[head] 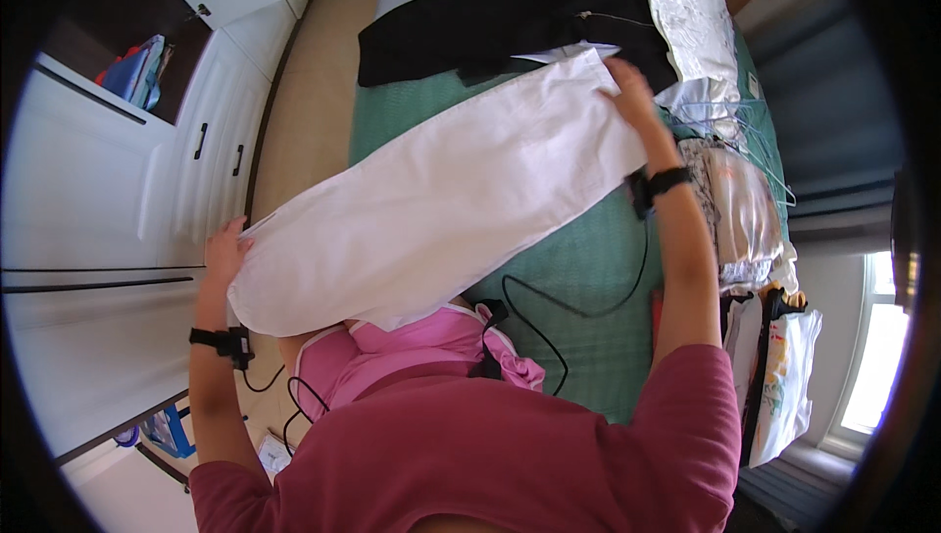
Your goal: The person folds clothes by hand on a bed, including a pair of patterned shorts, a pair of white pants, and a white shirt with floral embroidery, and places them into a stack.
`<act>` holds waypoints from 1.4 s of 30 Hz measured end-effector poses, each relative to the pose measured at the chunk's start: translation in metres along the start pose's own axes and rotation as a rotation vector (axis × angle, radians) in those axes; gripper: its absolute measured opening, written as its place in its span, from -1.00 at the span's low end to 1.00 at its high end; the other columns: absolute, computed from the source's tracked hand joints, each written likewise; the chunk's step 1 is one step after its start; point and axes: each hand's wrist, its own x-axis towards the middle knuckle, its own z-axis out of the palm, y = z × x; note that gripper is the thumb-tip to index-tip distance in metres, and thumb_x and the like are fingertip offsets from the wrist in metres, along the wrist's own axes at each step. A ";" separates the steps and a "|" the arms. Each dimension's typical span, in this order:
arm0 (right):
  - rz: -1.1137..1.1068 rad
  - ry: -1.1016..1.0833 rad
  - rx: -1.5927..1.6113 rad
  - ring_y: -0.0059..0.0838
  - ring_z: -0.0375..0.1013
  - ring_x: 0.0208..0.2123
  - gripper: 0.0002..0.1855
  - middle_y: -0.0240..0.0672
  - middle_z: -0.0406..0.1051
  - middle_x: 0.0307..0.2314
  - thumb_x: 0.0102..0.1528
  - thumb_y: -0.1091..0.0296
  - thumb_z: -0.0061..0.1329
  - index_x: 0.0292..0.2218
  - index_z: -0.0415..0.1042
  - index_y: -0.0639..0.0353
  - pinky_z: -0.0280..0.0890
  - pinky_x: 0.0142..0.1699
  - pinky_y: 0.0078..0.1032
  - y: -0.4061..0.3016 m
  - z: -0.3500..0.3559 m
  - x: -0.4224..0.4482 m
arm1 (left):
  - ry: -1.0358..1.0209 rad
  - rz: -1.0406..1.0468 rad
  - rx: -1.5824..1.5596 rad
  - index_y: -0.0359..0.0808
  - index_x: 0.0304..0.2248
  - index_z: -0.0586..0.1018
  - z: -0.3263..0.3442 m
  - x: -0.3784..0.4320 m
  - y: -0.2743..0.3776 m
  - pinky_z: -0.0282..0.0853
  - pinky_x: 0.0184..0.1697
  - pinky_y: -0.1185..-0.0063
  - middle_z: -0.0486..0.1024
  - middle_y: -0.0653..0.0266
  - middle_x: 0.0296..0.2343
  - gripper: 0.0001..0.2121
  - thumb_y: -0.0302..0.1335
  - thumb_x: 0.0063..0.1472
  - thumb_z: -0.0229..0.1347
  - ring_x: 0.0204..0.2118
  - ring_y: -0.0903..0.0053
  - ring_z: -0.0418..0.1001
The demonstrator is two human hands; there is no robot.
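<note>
A long white cloth garment (441, 187), folded lengthwise and probably trousers, stretches slantwise between my hands, over my lap and the bed. At its rounded near end, my left hand (226, 253) grips the edge. My right hand (634, 95) is slightly blurred and holds the far end close to its upper corner. The garment hides part of the bed's green cover (588, 268) and my thighs. Each wrist carries a black strapped device with a cable.
Black clothing (470, 29) and a white textured garment (695, 11) lie across the bed's far part. Hangers (761, 143) and folded clothes in clear wrapping (742, 202) line its right side. A black cable (588, 312) loops over the cover. White cabinets (95, 172) stand at left, one door open.
</note>
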 end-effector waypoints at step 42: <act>-0.936 -0.361 0.379 -0.24 -0.06 0.12 -0.40 -0.27 -0.06 0.09 -0.01 0.28 -0.22 0.08 0.00 0.06 0.01 0.10 -0.22 -0.315 0.006 -0.232 | -0.015 0.388 -0.233 -0.07 -0.01 0.26 0.053 -0.020 0.111 0.03 0.02 0.19 0.17 0.24 0.01 -0.59 -0.19 0.14 -0.11 0.08 0.32 0.08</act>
